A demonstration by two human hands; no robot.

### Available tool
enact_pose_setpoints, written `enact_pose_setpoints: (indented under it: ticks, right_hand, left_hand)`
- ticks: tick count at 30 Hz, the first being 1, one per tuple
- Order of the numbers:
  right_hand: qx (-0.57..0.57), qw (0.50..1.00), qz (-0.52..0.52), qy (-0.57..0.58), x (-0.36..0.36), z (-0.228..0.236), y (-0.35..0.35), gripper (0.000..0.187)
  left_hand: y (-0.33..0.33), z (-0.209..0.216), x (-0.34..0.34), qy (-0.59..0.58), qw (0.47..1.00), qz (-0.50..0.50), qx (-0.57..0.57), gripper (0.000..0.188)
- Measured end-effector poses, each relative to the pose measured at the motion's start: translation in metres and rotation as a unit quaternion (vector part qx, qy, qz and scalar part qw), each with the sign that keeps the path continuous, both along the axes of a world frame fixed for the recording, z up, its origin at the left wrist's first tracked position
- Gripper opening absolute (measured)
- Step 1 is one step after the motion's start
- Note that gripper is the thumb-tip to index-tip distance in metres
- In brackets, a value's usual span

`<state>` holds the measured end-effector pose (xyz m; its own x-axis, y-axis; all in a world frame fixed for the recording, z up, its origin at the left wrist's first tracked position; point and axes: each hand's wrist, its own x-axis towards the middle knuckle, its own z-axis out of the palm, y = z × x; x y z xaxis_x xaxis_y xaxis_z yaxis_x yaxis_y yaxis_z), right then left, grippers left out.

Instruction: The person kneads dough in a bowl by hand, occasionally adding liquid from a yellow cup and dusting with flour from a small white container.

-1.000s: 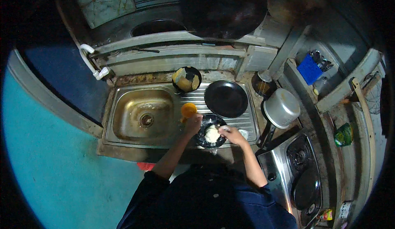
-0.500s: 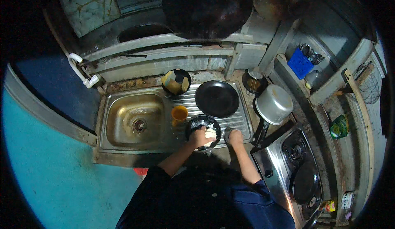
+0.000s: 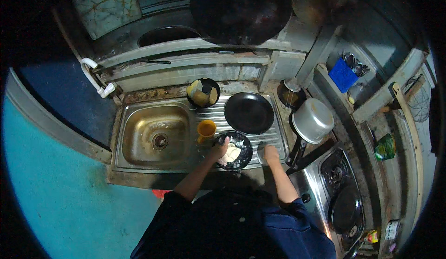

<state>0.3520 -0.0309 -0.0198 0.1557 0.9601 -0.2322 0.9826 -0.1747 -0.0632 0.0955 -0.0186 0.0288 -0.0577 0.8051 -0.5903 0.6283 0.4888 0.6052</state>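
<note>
A black bowl [image 3: 242, 158] stands on the ribbed drainboard, with pale dough [image 3: 231, 154] and white flour smears inside it. My left hand [image 3: 219, 151] is at the bowl's left side, against the dough. Its thumb points up, apart from the other fingers, which are partly hidden. My right hand [image 3: 271, 154] is to the right of the bowl, closed around what looks like a clear glass [image 3: 261, 151]; its lower part is hard to make out. An orange mug [image 3: 206, 128] stands just behind and left of the bowl.
A steel sink [image 3: 139, 159] lies to the left. Behind the bowl are a flat black pan [image 3: 249, 113] and a small dark bowl [image 3: 203, 93] with yellowish pieces. At right stand a silver pot [image 3: 313, 121] and a gas stove [image 3: 318, 184]. A blue cutlery holder [image 3: 343, 75] is on the shelf.
My left hand has drawn back from over the dough to the bowl's left side, its thumb lifting, so more dough shows. My right hand has stayed by the glass. The whole view has shifted slightly.
</note>
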Motion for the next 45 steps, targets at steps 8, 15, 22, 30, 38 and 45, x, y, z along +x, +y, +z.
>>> enact_pose_setpoints:
  ticks: [8,15,22,30,38,45]
  right_hand:
    - [-0.082,0.990,0.104,0.057,0.010,0.052,0.025,0.030]
    - [-0.008,0.893,0.088,0.442,-0.087,0.134,0.002,0.022]
    - [0.008,0.932,0.164,0.322,-0.116,0.107,0.012,0.027]
    - [0.120,0.871,0.104,0.465,-0.111,0.102,0.005,0.030]
    - [0.173,0.901,0.164,0.363,-0.119,0.083,-0.005,0.039]
    - [0.119,0.893,0.359,0.245,-0.115,0.059,-0.044,0.066]
  left_hand:
    - [0.006,-0.009,-0.028,0.021,0.991,-0.018,0.133,0.062]
    - [-0.006,-0.011,-0.027,-0.067,0.928,-0.011,0.367,0.017]
    - [-0.023,-0.009,-0.032,-0.062,0.877,-0.135,0.457,0.033]
    - [-0.034,0.009,-0.011,0.045,0.910,-0.154,0.382,0.069]
    - [-0.003,-0.037,-0.033,-0.122,0.918,-0.137,0.353,0.053]
    - [0.003,-0.045,-0.042,-0.190,0.935,-0.127,0.272,0.053]
